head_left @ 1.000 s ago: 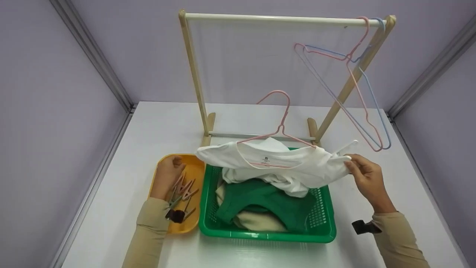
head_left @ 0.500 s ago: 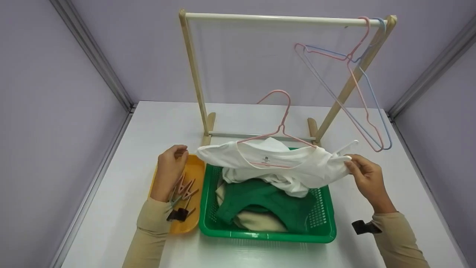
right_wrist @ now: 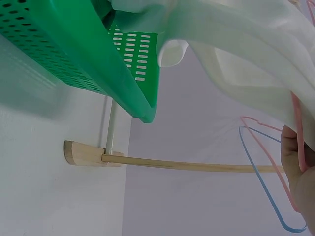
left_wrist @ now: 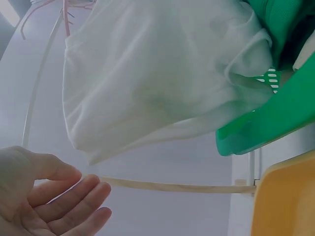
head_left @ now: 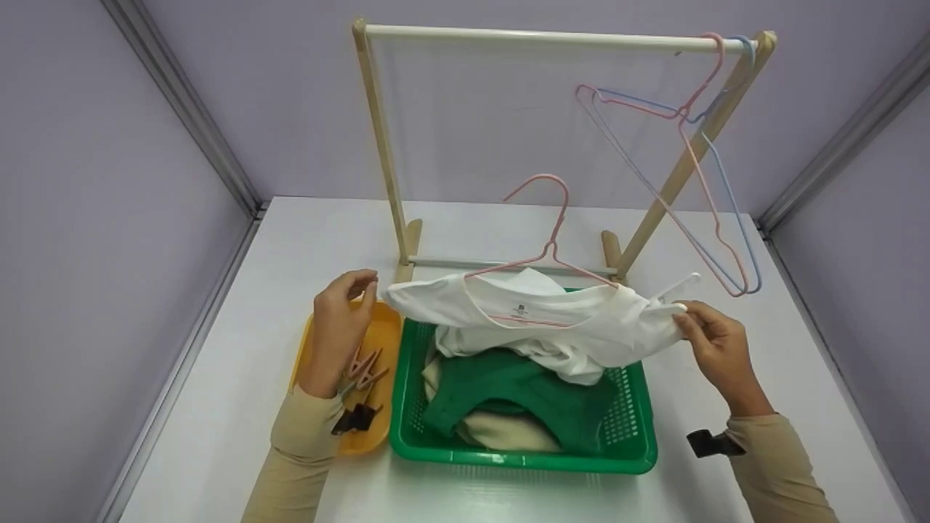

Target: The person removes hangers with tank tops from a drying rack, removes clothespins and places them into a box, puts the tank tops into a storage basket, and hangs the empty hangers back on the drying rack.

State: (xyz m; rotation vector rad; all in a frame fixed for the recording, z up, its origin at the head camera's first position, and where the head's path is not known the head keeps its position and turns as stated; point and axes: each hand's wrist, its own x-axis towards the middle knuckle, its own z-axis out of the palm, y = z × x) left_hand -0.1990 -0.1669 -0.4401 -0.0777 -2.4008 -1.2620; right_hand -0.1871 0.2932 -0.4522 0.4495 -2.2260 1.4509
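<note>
A white T-shirt (head_left: 523, 312) hangs on a pink hanger (head_left: 556, 218), above the front rack foot and over a green basket (head_left: 523, 460). My right hand (head_left: 716, 345) pinches the shirt's right end, where a pale two-pronged piece (head_left: 676, 288) sticks out. A pink bar (right_wrist: 300, 137) lies against that hand's fingers in the right wrist view; I cannot tell if it belongs to the hanger or a clip. My left hand (head_left: 341, 319) is beside the shirt's left sleeve, over the yellow tray (head_left: 396, 349), fingers loosely bent and holding nothing. The left wrist view shows its fingertips (left_wrist: 101, 189) apart from the cloth.
Several clothespins (head_left: 367, 370) lie in the yellow tray. Green clothing (head_left: 501, 378) and cream cloth (head_left: 505, 430) fill the basket. Behind stands a wooden rack with a white rail (head_left: 538, 35); a pink hanger (head_left: 697, 152) and a blue hanger (head_left: 726, 181) hang at its right end.
My left hand has risen from the yellow tray and moved up and right toward the shirt's left sleeve. My right hand and the shirt have stayed in place.
</note>
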